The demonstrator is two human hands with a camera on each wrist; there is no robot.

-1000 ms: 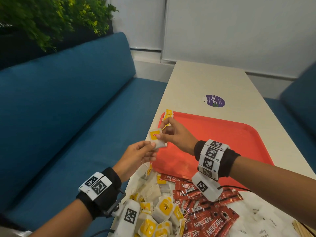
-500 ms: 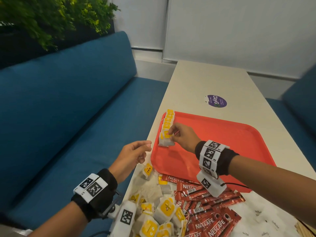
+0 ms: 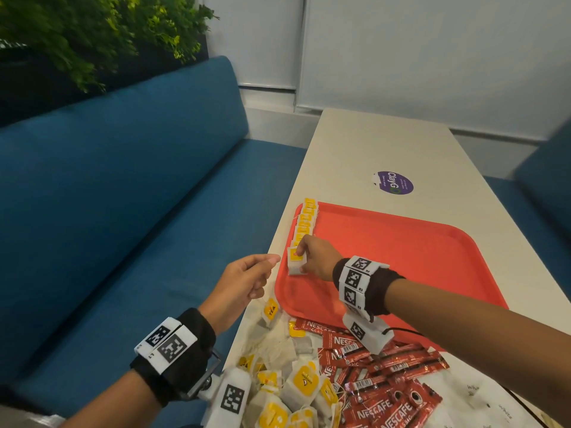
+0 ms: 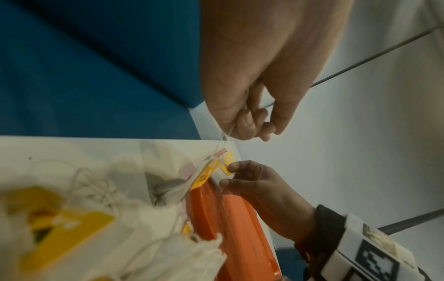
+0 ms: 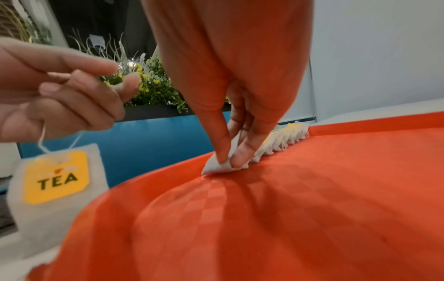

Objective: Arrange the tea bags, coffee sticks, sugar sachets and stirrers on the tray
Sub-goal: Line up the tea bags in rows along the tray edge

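The tea bag [image 3: 296,263] sits on the red tray [image 3: 401,257] at the tray's 9 o'clock edge, touching the near end of a row of tea bags [image 3: 304,222] that runs toward 12 o'clock along that edge. The right hand [image 3: 318,257] pinches this bag between thumb and fingertips [image 5: 238,161], pressing it onto the tray floor.

The left hand [image 3: 244,284] hovers at 9 o'clock of the tray, just off the rim. Its fingers are curled round a string [image 5: 43,140], from which a second tea bag [image 5: 54,182] with a yellow "TEA" tag hangs above the table edge.

At 6 o'clock of the tray, on the white table [image 3: 370,143], lies a loose pile of tea bags [image 3: 290,387]. Red coffee sticks [image 3: 380,381] lie beside it at 5 o'clock. The white packets [image 3: 482,396] farther right are probably sugar sachets; their print is too small to read. A purple sticker [image 3: 394,182] lies at 12 o'clock.
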